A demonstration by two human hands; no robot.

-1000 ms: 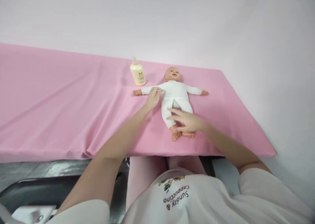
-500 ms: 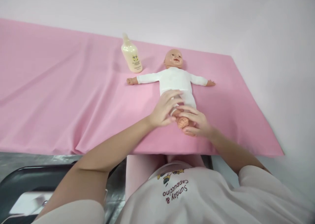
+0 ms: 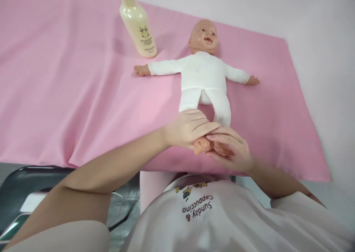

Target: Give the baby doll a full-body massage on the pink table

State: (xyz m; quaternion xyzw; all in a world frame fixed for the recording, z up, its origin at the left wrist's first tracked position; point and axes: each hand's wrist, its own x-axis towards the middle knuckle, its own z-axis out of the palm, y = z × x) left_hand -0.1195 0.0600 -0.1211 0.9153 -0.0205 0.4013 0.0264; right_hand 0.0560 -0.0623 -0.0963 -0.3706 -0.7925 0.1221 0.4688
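A baby doll (image 3: 203,71) in a white cloth body lies on its back, arms spread and head away from me. My left hand (image 3: 190,128) is closed over the lower part of its leg on the left, and one bare foot (image 3: 203,145) pokes out below the fingers. Around the doll's other foot curl the fingers of my right hand (image 3: 234,146), which mostly hide it. The two hands touch at the fingertips, with the doll's feet held close together.
Pink cloth (image 3: 91,108) with folds covers the table up to the pale wall. A pump bottle (image 3: 140,32) of cream-coloured liquid stands behind the doll's arm on the left. Below the table's edge on the left is a black chair (image 3: 20,183) with a white object on it.
My left hand has gone from spread fingers to closing on the doll's leg. The right hand stays at the feet. My view has moved closer, so the doll and bottle look larger.
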